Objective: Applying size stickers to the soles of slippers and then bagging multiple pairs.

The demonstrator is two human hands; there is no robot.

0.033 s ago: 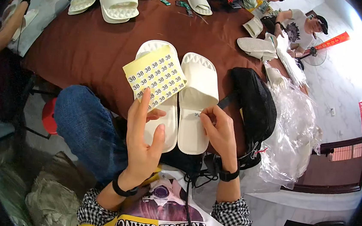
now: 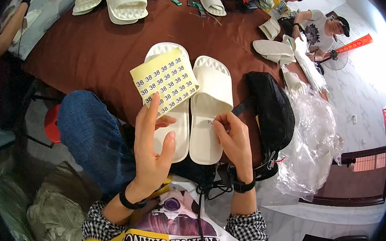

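The left hand (image 2: 150, 151) pinches the lower edge of a yellow sticker sheet (image 2: 164, 81), held just above the left slipper (image 2: 171, 114). The right hand (image 2: 232, 137) presses closed fingertips on a small sticker (image 2: 209, 122) on the right slipper (image 2: 209, 108). Both slippers lie on the brown worktop (image 2: 93, 52), a black bag (image 2: 269, 113) just right of them.

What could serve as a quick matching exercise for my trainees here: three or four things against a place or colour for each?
Things:
1. sticker sheet
2. right slipper
3. black mesh bag
4. clear plastic bags

Descriptions:
A. heaped at the table's right edge
B. yellow, held up by the left hand
C. dark, lying just right of the slipper pair
D. white, touched at the insole by the right hand

Pairs: 1-B, 2-D, 3-C, 4-A
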